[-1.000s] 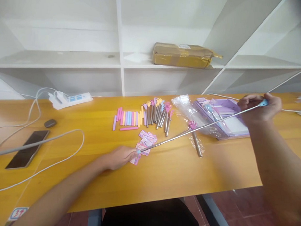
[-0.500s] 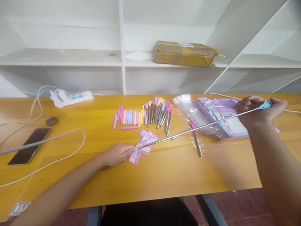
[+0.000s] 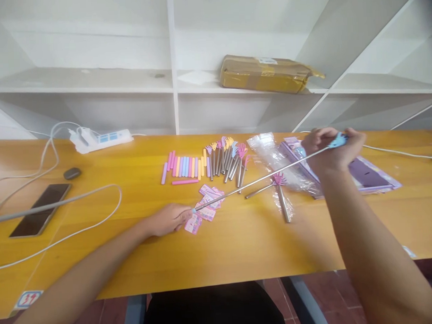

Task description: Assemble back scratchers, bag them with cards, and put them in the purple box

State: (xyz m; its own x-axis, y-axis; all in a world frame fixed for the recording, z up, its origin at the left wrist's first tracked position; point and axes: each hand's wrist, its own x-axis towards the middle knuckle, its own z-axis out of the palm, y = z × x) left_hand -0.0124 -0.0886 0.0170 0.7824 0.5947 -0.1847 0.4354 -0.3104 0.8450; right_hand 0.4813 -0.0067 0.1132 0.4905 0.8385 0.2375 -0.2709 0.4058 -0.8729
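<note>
Desk point(image 3: 268, 245): front edge runs well below the rod point(image 3: 262, 181), which slants over it btwn hands; R hand point(image 3: 332, 146) is half-open, palm up w/ rod's blue hand-shaped end across it, L hand point(image 3: 171, 219) pinched shut on other end. Vs prev, R hand's moved in twd L & rod's shorter. Sticker point(image 3: 28, 299) nr front L corner: red no., 1st digit 3, 2nd unclear
</note>
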